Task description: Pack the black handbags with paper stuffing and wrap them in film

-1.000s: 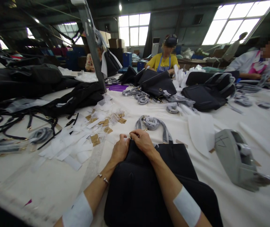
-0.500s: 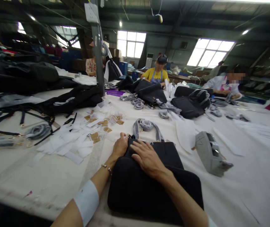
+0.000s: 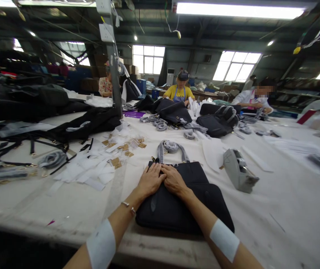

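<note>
A black handbag (image 3: 193,198) lies flat on the white worktable (image 3: 274,209) in front of me. Its grey wrapped strap (image 3: 171,147) coils beyond its top edge. My left hand (image 3: 150,180) rests flat on the bag's upper left part with fingers stretched out. Beside it, touching at the fingertips, my right hand (image 3: 173,180) also presses flat on the bag. Neither hand holds anything.
A grey tape dispenser (image 3: 237,170) stands to the right. White paper strips (image 3: 92,168) and brown tags (image 3: 116,162) litter the left. Black bags and straps (image 3: 36,108) pile far left. Other people (image 3: 180,91) work on bags (image 3: 218,121) across the table.
My hands left the bag's top edge, where they pinched something, and now lie flat side by side on the bag. The camera has tilted upward.
</note>
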`<move>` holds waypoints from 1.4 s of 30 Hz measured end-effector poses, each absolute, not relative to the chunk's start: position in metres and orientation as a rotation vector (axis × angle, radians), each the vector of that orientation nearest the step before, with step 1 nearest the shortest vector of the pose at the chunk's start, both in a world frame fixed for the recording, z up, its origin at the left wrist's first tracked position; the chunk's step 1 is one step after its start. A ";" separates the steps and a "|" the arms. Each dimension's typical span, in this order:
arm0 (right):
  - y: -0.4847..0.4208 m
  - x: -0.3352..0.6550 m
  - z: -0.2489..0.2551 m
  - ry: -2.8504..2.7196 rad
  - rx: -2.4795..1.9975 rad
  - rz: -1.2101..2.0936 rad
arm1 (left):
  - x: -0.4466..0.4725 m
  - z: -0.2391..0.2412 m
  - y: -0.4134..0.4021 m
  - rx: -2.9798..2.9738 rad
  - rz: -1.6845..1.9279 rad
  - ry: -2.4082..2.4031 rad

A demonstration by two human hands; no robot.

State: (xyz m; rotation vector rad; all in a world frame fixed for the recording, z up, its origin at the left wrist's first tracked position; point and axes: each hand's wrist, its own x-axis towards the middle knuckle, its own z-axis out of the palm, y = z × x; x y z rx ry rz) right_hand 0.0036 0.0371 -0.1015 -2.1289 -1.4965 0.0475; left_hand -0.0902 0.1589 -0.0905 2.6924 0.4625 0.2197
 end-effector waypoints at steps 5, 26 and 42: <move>0.002 0.015 -0.082 -1.312 -2.133 -0.117 | -0.091 -0.110 0.154 2.726 0.078 0.490; -0.074 0.042 -0.101 -0.863 -2.739 0.249 | -0.104 -0.103 0.152 2.750 0.002 0.466; -0.070 -0.020 -0.068 -1.471 -2.363 -0.271 | -0.112 -0.107 0.155 2.789 0.003 0.442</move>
